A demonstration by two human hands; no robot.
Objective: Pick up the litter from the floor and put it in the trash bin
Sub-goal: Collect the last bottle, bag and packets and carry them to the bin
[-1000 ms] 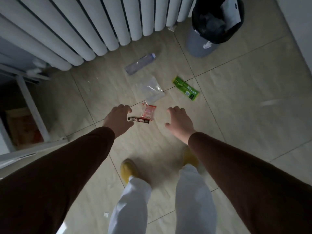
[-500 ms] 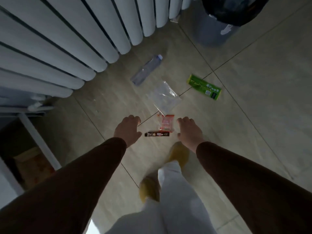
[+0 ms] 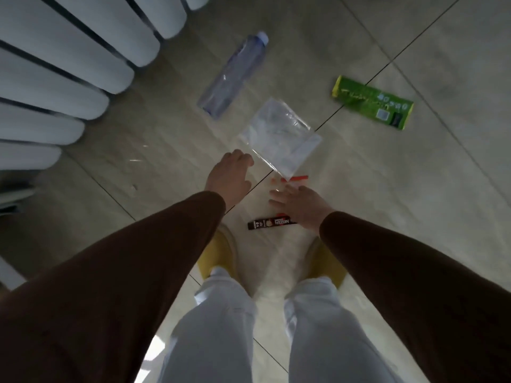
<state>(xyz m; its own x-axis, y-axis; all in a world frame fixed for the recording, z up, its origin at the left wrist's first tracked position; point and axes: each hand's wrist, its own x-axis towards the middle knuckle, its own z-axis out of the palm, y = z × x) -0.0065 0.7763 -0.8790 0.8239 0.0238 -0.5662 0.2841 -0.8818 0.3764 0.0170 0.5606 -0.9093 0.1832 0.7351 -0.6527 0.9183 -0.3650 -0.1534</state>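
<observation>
Pale beige tile floor (image 3: 414, 203), glossy, dark grout lines running diagonally; light is dim. Far left: white radiator (image 3: 69, 64), its rounded column ends fanned toward the middle of the floor. Right of it, a clear plastic bottle (image 3: 233, 76) lies on its side, cap end pointing away, close to the radiator. Left hand (image 3: 229, 179), palm down, fingers loosely curled and holding nothing, just beside the near-left corner of a clear plastic bag (image 3: 279, 138) that lies flat across a grout line; contact cannot be told. Below the bag's near corner, a red wrapper (image 3: 297, 178), mostly hidden under the right hand (image 3: 301, 205). That hand is palm down, fingers spread flat over the wrapper; whether it grips it is hard to say. A dark brown coffee sachet (image 3: 269, 223) lies at the heel of the right hand, one end under the wrist. Farther right, a green packet (image 3: 372, 102) lies flat, well apart from both hands. Brown sleeves, pale trousers, yellow slippers (image 3: 218, 255) on the tile. Trash bin not seen.
</observation>
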